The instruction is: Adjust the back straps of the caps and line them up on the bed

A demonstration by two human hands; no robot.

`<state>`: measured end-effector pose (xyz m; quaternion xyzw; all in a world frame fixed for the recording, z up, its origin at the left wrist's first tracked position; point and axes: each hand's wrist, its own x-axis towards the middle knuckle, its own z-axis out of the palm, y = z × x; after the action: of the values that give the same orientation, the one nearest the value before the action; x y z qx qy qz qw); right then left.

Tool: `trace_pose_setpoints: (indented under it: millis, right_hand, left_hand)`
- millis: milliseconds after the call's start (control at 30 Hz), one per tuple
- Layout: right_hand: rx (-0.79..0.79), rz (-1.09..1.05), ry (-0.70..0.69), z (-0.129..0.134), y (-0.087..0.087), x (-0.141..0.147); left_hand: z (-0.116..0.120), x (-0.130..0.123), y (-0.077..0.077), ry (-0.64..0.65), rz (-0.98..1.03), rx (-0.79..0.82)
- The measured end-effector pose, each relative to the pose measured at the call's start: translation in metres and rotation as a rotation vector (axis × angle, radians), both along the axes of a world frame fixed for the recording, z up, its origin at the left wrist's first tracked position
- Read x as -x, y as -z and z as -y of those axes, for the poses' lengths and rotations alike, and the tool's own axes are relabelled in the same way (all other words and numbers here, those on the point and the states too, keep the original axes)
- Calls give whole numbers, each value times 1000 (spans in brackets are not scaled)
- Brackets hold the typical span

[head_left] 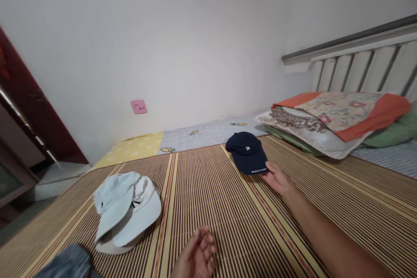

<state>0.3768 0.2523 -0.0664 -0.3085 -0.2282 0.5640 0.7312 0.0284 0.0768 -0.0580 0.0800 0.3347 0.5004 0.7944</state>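
A navy baseball cap (245,152) with a small white emblem and white lettering along its brim is in my right hand (276,178), the thumb on top of the brim's right corner and the fingers beneath. It is over the far part of the striped mat; I cannot tell if it touches. Lower down, my left hand (197,252) is palm up with loosely curled fingers and nothing in it. Left of it, a pale blue-grey cap (115,197) and a white cap (140,221) with a dark emblem lie overlapped, another pale brim (114,246) showing underneath.
The striped mat (195,191) covers the bed. Blue-grey fabric (68,263) shows at the lower left. Pillows with an orange-edged floral cover (339,110) lie by the slatted headboard (358,63). A pink note (139,106) hangs on the wall; a dark red door (29,100) stands left.
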Motion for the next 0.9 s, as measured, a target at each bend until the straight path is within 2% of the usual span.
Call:
trace_pose_setpoints:
  millis: [133, 300, 467, 700, 900]
  right_hand:
    - [91, -17, 56, -16, 26, -20]
    - [208, -9, 69, -12, 44, -37]
    - [328, 35, 151, 9, 53, -47]
    - [362, 89, 309, 45, 62, -56]
    - [355, 152, 314, 46, 65, -58]
  left_hand:
    - [-4, -1, 3, -3, -33, 57]
    - [-4, -6, 6, 23, -26, 14]
    - [0, -11, 5, 19, -34, -9]
    - [2, -11, 8, 30, -55, -18]
    - [2, -11, 9, 11, -52, -31]
